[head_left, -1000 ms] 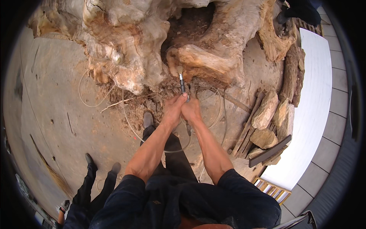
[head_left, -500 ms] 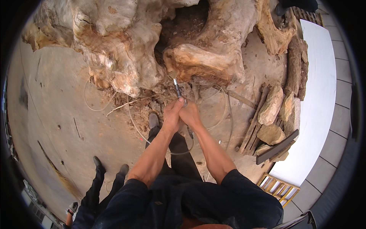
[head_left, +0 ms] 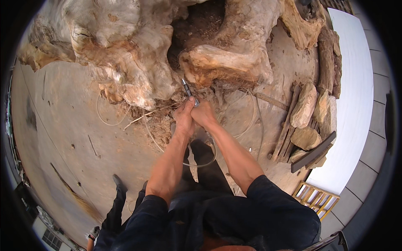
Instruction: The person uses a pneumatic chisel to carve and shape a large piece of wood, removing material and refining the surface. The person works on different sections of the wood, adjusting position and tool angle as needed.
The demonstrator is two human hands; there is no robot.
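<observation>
A slim dark and silver air grinder [head_left: 186, 88] points away from me, held in both fists. My left hand [head_left: 184, 118] wraps its body from the left, thumb on top. My right hand [head_left: 204, 113] is closed around it from the right, pressed against the left. The tool's tip is beside the lower edge of a huge gnarled tree root [head_left: 138, 79], near a crevice between two lobes; whether it touches the wood I cannot tell. A clear thin hose [head_left: 151, 138] loops below my hands. The grinder's rear end is hidden by my fingers.
Wood debris lies under the root. Right stand a stack of rough stones [head_left: 304, 106], a dark plank [head_left: 314, 152], a white sheet [head_left: 354, 104] and a wooden rack [head_left: 317, 198]. A broom [head_left: 79, 198] lies lower left, near another person's legs [head_left: 115, 207].
The view has shifted, and the grinder has moved slightly left and farther away along the root's lower edge. Both hands keep their grip.
</observation>
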